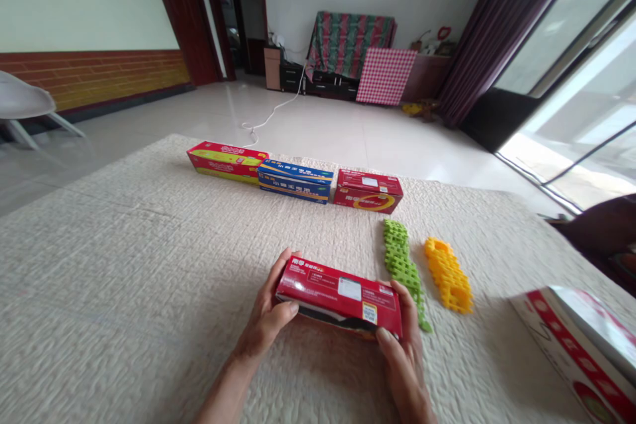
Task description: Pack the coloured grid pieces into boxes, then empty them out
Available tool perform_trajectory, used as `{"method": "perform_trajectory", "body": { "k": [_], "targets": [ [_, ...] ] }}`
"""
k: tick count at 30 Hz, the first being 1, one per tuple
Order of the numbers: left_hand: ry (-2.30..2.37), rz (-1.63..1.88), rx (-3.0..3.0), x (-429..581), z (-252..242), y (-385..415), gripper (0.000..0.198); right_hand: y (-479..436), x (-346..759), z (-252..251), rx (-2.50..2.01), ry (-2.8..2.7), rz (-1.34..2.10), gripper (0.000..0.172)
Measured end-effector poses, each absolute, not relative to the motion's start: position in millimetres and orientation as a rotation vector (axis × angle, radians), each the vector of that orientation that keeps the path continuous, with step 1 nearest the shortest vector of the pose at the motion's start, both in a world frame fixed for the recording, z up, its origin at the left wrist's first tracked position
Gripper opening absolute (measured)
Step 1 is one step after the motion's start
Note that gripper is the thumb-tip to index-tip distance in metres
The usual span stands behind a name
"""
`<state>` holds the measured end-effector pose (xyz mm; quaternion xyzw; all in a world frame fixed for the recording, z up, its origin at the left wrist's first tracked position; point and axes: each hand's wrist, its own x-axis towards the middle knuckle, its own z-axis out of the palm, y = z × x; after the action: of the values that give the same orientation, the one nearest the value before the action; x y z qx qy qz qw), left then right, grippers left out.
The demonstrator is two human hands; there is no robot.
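Note:
My left hand (pixel 265 305) and my right hand (pixel 403 358) grip the two ends of a long red carton (pixel 338 296), which is held low over the cream quilted table cover (pixel 149 278). A dark gap shows along the carton's near edge, and its contents are hidden. Just past my right hand lies a green interlocking plastic strip (pixel 401 265), with a yellow one (pixel 447 275) to its right. Farther off stand a red-and-yellow box (pixel 227 162), a blue box (pixel 296 180) and a red box (pixel 368 191) in a row.
A white-and-red package (pixel 571 358) lies at the table's lower right corner, and a dark object (pixel 601 232) sits beyond the right edge. Past the far edge are a tiled floor, a white cable (pixel 271 119), a white chair (pixel 24 103) and glass doors (pixel 566 93).

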<state>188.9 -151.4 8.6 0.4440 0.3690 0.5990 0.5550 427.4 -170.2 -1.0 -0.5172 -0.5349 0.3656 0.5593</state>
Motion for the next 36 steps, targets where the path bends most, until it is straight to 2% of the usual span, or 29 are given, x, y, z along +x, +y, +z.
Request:
{"method": "perform_trajectory", "body": {
  "k": [5,10,13,17,26,32,36],
  "targets": [
    [0.898,1.373,1.117,188,6,-153,0.076,-168,429,-2,-1.198,-1.116,0.9,0.063],
    [0.942,1.406,1.146,190,6,-153,0.073,-164,426,3,-1.223,-1.096,0.788,0.049],
    [0.924,1.44,1.102,190,7,-153,0.068,-163,422,16,-1.269,-1.064,0.679,0.035],
    [0.912,1.454,1.088,189,10,-153,0.059,-164,418,32,-1.194,-1.064,0.742,0.027],
    [0.947,1.399,1.055,187,8,-154,0.067,-159,412,31,-1.199,-0.565,1.032,0.037],
    [1.036,1.428,1.037,188,6,-154,0.054,-158,412,30,-1.212,-0.525,0.993,0.037],
    [1.081,1.443,1.029,189,6,-153,0.055,-158,415,20,-1.274,-0.623,0.905,0.039]
  ]
}}
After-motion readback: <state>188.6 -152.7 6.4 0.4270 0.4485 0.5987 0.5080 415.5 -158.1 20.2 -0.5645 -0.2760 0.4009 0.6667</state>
